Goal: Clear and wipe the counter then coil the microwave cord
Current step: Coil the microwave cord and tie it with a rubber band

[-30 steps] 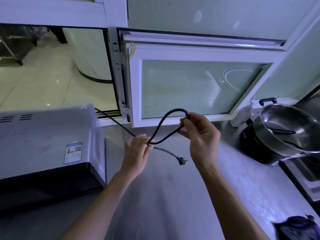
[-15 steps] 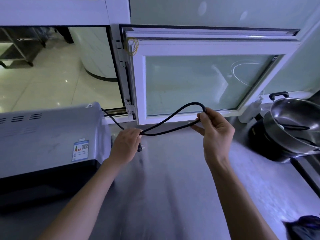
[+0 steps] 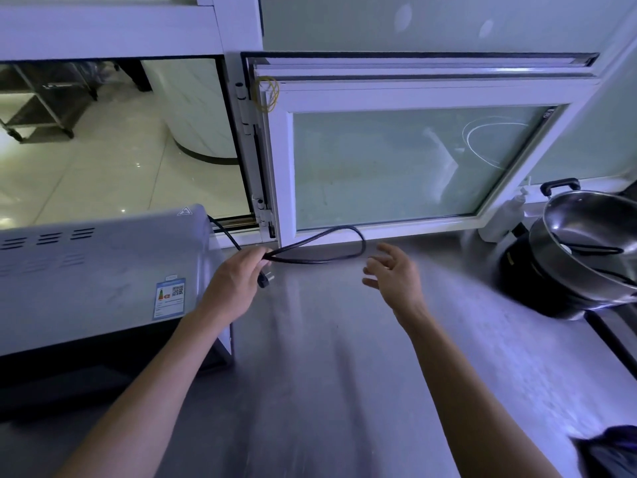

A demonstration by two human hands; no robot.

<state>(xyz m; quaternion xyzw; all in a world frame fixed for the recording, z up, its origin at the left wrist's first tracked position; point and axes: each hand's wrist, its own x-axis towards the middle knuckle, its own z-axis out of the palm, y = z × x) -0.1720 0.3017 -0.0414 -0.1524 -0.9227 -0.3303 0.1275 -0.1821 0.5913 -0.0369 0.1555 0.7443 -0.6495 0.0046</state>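
Black cord (image 3: 324,260) runs out from behind the microwave (image 3: 100,270), across the back of the counter (image 3: 327,374), and doubles into one flat loop lying along the foot of the window frame (image 3: 379,98). The left hand (image 3: 234,284) grips the cord where the two runs of the loop cross, fingers curled round both strands, likely so the loop keeps its shape. The plug (image 3: 264,279) hangs just below that fist, prongs pointing right, free of any socket.

The right hand (image 3: 396,276) hovers near the far bend of the loop, not touching it. Its fingers are spread and relaxed, holding nothing. The placement suggests it is ready to gather the loop end or take up more slack.

The microwave sits at the left with its vented top and label facing the camera. The cord leaves its rear corner, so the coil has to be built close to that side.

A steel pot (image 3: 586,250) stands at the right on a dark base, well apart from both hands. A white bottle (image 3: 505,215) stands on the sill beside it. A dark cloth (image 3: 610,450) shows at the lower right edge. The steel surface between looks bare, so the wiping seems done and the coiling is the step in hand, judged only partly complete: one loop, loosely formed.
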